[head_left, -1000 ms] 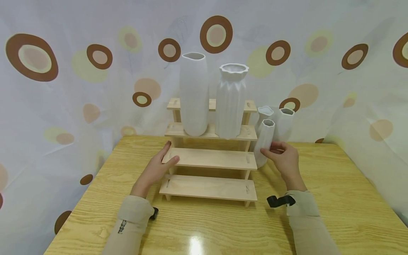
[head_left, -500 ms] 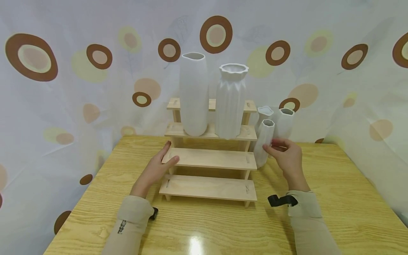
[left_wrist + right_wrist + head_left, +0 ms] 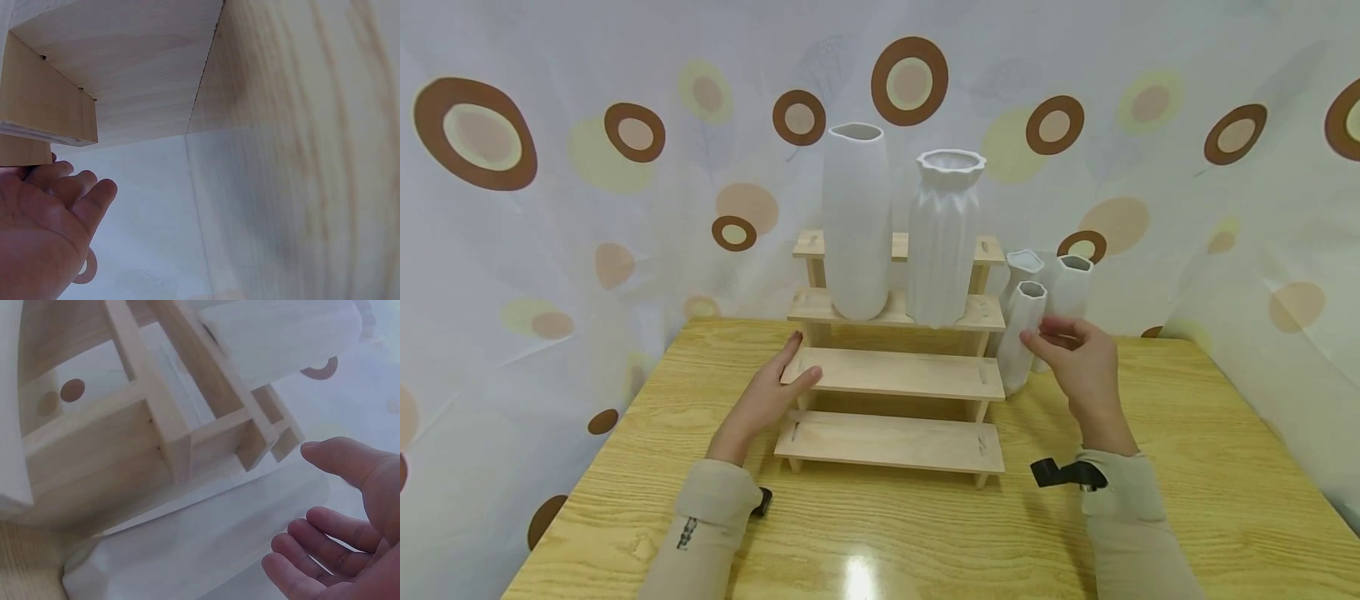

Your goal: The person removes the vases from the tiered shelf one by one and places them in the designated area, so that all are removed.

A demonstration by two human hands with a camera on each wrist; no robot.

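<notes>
Our right hand (image 3: 1078,358) is loose beside the small white vase (image 3: 1021,333), fingers near it but not gripping yet. The vase stands on the surface (image 3: 1187,467), just right of the wooden shelf (image 3: 891,375). We should wrap it low and snug. Our left hand (image 3: 767,400) rests flat on the shelf's left end to steady it.

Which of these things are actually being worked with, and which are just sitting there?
In use:
- small faceted vase, by the right hand
- wooden stepped shelf, touched by the left hand

Just sitting:
- tall smooth vase
- ribbed vase
- two small vases behind
- table
- spotted curtain
</notes>
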